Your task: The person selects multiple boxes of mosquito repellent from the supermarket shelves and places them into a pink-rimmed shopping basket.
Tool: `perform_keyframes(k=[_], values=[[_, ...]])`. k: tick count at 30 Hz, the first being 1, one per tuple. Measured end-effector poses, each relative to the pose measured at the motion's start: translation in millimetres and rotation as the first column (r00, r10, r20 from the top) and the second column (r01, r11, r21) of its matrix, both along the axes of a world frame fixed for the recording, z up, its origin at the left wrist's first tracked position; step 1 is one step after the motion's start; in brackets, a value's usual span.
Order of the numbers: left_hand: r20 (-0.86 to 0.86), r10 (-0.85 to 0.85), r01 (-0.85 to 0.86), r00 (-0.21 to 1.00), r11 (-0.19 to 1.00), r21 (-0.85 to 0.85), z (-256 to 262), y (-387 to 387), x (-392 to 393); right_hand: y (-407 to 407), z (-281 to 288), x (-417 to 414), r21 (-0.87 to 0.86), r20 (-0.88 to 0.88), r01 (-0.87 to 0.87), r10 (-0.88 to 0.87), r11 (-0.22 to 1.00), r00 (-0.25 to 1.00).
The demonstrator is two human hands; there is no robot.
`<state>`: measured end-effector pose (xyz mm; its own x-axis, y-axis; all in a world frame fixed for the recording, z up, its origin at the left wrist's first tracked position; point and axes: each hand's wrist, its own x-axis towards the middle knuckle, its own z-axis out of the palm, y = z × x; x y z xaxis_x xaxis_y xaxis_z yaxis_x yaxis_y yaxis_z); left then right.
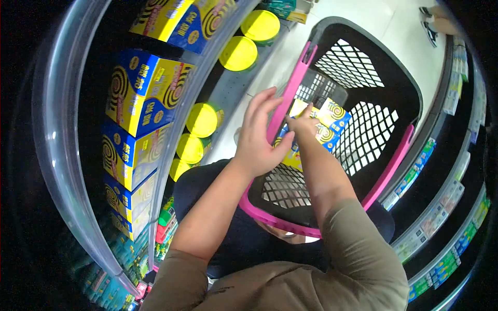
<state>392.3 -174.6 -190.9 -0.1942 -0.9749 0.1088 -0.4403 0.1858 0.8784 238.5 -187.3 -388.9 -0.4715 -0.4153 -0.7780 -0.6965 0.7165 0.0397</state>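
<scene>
My left hand (258,136) is held over the left rim of a black plastic shopping basket (402,83), fingers apart and nothing in them. Its fingertips overlap one pink handle bar (290,93); whether they touch it I cannot tell. My right hand (305,123) reaches down into the basket with spread fingers, over several yellow-and-blue boxes with a spiral print, apparently mosquito coils. One such box (334,112) lies to the right of that hand. My right forearm and hand hide part of the boxes.
Left, a shelf with a clear curved edge (58,151) holds stacked coil boxes (146,93). Tubs with yellow lids (238,53) stand lower down. Shelves with price tags (435,217) curve along the right. Another person's foot (430,33) is on the pale floor (377,15) ahead.
</scene>
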Motion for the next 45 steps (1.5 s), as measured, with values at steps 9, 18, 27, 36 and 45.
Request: perform_keyframes(k=[9, 18, 27, 36, 45], values=[[-0.014, 0.035, -0.035, 0.999, 0.999, -0.022, -4, 0, 0, 30, 8, -36, -0.155, 0.041, -0.038, 0.045, 0.987, 0.998], [0.056, 0.087, -0.08, 0.995, 0.99, -0.12, -23, 10, 6, 121, 73, -70, -0.366, 0.241, -0.089, 0.186, 0.926, 0.952], [0.117, 0.002, 0.027, 0.993, 0.97, -0.241, 40, 39, 45, 178, 197, -95, -0.648, 0.162, -0.222, 0.417, 0.728, 0.895], [0.597, 0.467, -0.268, 0.652, 0.879, -0.395, 152, 193, 213, 246, 248, -106, -0.696, 0.209, -0.151, 0.399, 0.702, 0.893], [0.728, 0.281, -0.643, 0.625, 0.715, 0.276, 168, 260, 320, 263, 256, -100, -0.729, 0.236, -0.148, 0.448, 0.668, 0.862]])
